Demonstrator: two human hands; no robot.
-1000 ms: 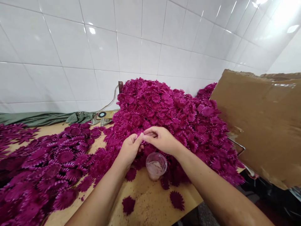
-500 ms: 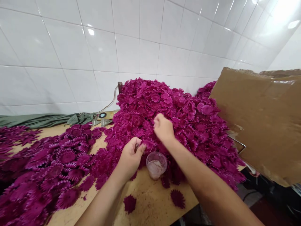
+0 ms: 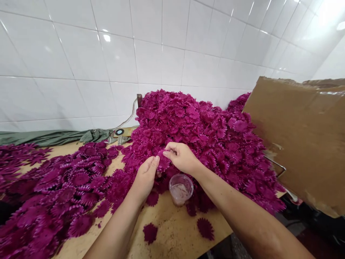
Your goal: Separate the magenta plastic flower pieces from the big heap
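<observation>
My left hand (image 3: pixel 147 175) and my right hand (image 3: pixel 181 156) meet over the front of a tall heap of magenta fabric flowers (image 3: pixel 205 133). Between them is one magenta flower piece (image 3: pixel 162 162): the left fingers close round its lower side, and the right thumb and forefinger pinch its top edge. Just below the hands, a small clear plastic cup (image 3: pixel 180 188) with pale paste in it stands on the wooden table (image 3: pixel 172 233).
A flatter spread of flowers (image 3: pixel 61 190) covers the table's left side. Loose flowers (image 3: pixel 205 228) lie near the front edge. A torn cardboard sheet (image 3: pixel 299 140) stands at right. Green cloth (image 3: pixel 51 136) and a cable lie against the white tiled wall (image 3: pixel 113 64).
My right hand reached up into the heap, then came back down to the left hand. Both hands are now together on a flower piece again.
</observation>
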